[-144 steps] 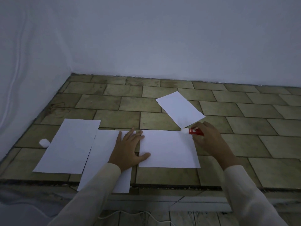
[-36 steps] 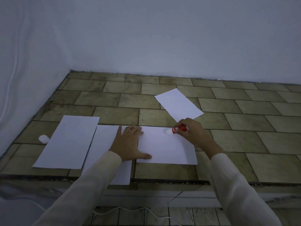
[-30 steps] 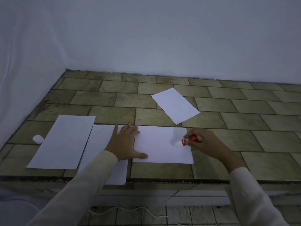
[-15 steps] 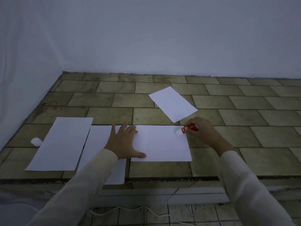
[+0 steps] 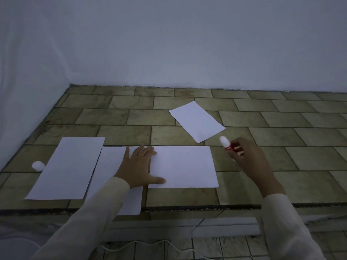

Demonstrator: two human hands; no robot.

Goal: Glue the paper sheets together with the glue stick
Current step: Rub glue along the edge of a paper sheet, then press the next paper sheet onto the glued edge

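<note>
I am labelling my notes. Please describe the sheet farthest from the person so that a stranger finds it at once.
On the tiled ledge below the white wall lie four white sheets, three in a row near the front edge. This sheet lies behind them, nearer the wall, beyond the right hand. It alone lies slanted and touches no other sheet.

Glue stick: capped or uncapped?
Uncapped: the glue stick in the right hand shows its bare white tip; a white cap lies far left.
</note>
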